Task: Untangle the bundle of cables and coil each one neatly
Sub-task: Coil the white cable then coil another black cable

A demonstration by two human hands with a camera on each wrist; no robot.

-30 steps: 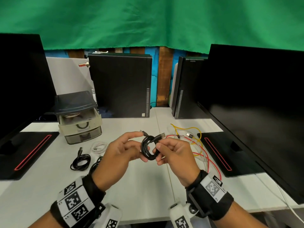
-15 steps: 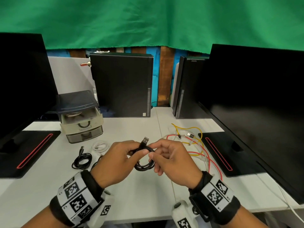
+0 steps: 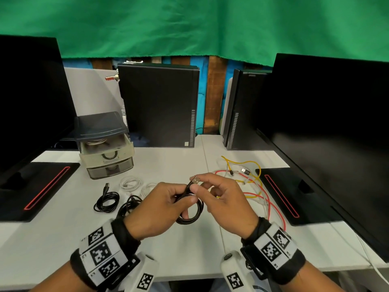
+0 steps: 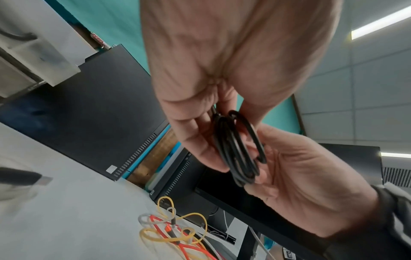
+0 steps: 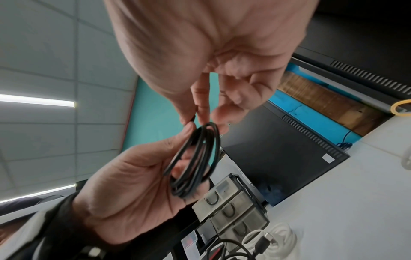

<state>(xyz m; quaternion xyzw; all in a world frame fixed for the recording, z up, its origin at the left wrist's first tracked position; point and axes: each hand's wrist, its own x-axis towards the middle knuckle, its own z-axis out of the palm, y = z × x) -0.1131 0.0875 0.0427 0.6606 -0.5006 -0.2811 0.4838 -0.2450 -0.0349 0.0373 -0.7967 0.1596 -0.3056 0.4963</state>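
The left hand [image 3: 155,209] curls its fingers through a coiled black cable [image 3: 190,213], holding it above the near middle of the white desk [image 3: 63,239]. The right hand [image 3: 226,204] pinches that cable's end just below its plug [image 3: 195,180] between thumb and forefinger. Just right of the hands lies a loose tangle of yellow, red and white cables [image 3: 252,182]. To the left lie coiled black cables [image 3: 107,200] and white cables [image 3: 130,183], with a small drawer unit [image 3: 105,144] farther back.

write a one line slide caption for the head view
Both hands, left and right, hold a coiled black cable above the desk.
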